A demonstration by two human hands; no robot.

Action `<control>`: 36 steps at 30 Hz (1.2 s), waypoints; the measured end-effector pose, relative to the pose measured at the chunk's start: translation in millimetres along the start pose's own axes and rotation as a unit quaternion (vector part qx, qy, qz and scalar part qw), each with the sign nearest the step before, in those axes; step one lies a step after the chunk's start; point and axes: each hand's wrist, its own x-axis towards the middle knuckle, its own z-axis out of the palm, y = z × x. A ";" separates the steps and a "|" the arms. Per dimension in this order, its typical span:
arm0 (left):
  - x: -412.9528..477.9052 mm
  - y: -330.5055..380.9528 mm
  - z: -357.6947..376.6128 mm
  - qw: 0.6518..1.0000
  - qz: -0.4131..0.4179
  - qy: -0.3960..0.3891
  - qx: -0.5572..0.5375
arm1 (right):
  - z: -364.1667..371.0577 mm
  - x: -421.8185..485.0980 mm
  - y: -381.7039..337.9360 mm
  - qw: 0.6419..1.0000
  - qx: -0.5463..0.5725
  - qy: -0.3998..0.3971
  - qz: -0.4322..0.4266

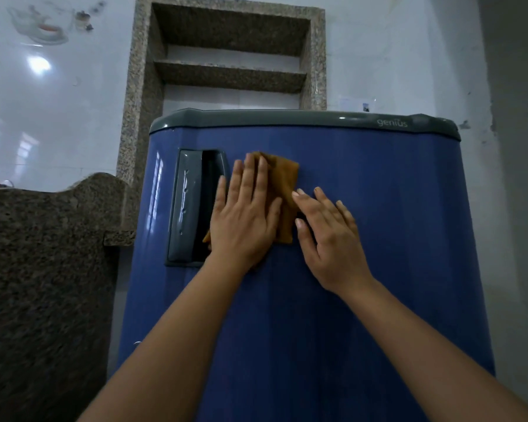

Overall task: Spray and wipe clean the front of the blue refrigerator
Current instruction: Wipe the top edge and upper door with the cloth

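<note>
The blue refrigerator (378, 239) stands straight ahead and fills the middle of the view, with its door closed. Its gray top trim (272, 119) carries the word "genius" (391, 122) near the right end. A brown cloth (282, 184) lies flat against the upper door, just right of the gray recessed handle (186, 205). The left hand (244, 214) presses on the cloth with its fingers straight and together, palm flat. The right hand (329, 242) rests open on the door beside it, fingers spread and their tips at the cloth's right edge. A speckled granite counter (43, 269) stands to the left, and a granite wall niche (229, 74) rises behind.
</note>
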 end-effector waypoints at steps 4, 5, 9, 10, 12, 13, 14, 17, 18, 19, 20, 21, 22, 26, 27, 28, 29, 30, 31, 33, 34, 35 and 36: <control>0.7 2.4 -0.4 0.997 -0.063 0.018 0.026 | 1.8 -0.1 0.0 1.000 0.010 0.002 -0.002; -17.5 6.3 2.2 0.998 -0.060 0.023 0.027 | 1.3 0.3 -0.8 1.000 0.013 0.002 0.000; -51.1 9.2 6.6 0.999 -0.034 -0.001 0.036 | 0.1 2.2 -5.9 1.000 0.006 0.004 0.012; -37.5 8.6 4.6 0.998 -0.044 -0.006 0.037 | 0.0 3.0 -7.3 1.000 0.003 0.002 0.017; -1.7 10.0 -1.4 0.996 -0.074 -0.026 0.039 | -0.2 5.2 -11.0 1.000 0.004 -0.003 0.024; 12.2 10.3 -3.1 0.995 -0.092 -0.028 0.031 | -0.1 5.6 -12.2 1.000 0.004 -0.007 0.024; 19.1 10.9 -2.0 0.994 -0.106 -0.023 0.028 | 0.2 5.2 -13.0 1.000 0.004 -0.010 0.025; -11.1 16.7 2.4 0.996 -0.090 0.011 0.025 | -2.4 2.0 -13.5 0.999 0.001 -0.017 0.031; -30.9 17.7 4.2 0.997 -0.069 0.018 0.020 | -3.6 1.2 -13.7 0.999 0.000 -0.022 0.035; -49.0 17.0 5.4 0.999 -0.046 0.014 0.016 | -5.0 0.7 -13.8 0.999 -0.001 -0.026 0.039; -58.3 14.0 7.2 0.999 -0.025 0.006 0.019 | -6.4 1.0 -13.9 0.999 -0.001 -0.029 0.043; -57.7 10.1 7.5 1.000 -0.014 0.005 0.022 | -8.1 1.1 -15.0 0.998 -0.002 -0.032 0.045; -49.3 8.4 5.6 1.000 -0.020 0.009 0.023 | -9.2 1.6 -16.2 0.998 -0.002 -0.035 0.045; -26.2 17.2 4.8 0.992 -0.124 0.039 -0.011 | -11.6 -3.2 -24.0 0.998 0.002 -0.049 0.044; -34.8 20.3 5.6 0.992 -0.120 0.042 -0.021 | -12.4 -5.8 -25.2 0.997 0.002 -0.053 0.047; -46.0 21.3 5.6 0.995 -0.093 0.039 -0.025 | -13.7 -8.0 -26.0 0.997 0.001 -0.058 0.048; -56.5 19.6 3.5 0.997 -0.061 0.036 -0.027 | -15.3 -9.8 -27.3 0.997 -0.001 -0.063 0.048; -62.5 16.1 1.5 0.998 -0.040 0.032 -0.047 | -16.3 -10.5 -28.2 0.997 -0.002 -0.067 0.048; -62.8 12.6 -2.6 0.994 -0.040 0.041 -0.088 | -16.7 -9.8 -30.1 0.996 0.001 -0.069 0.049; -54.0 13.2 -18.1 0.971 -0.098 0.096 -0.197 | -15.8 -5.0 -36.1 0.996 0.014 -0.067 0.051; -49.0 15.7 -26.2 0.949 -0.146 0.133 -0.246 | -14.3 -1.9 -40.8 0.996 0.020 -0.067 0.049; -45.4 17.8 -33.6 0.918 -0.207 0.170 -0.294 | -12.1 1.3 -47.1 0.996 0.029 -0.067 0.048; -42.3 16.8 -41.8 0.876 -0.278 0.206 -0.337 | -8.4 5.2 -56.0 0.996 0.040 -0.069 0.049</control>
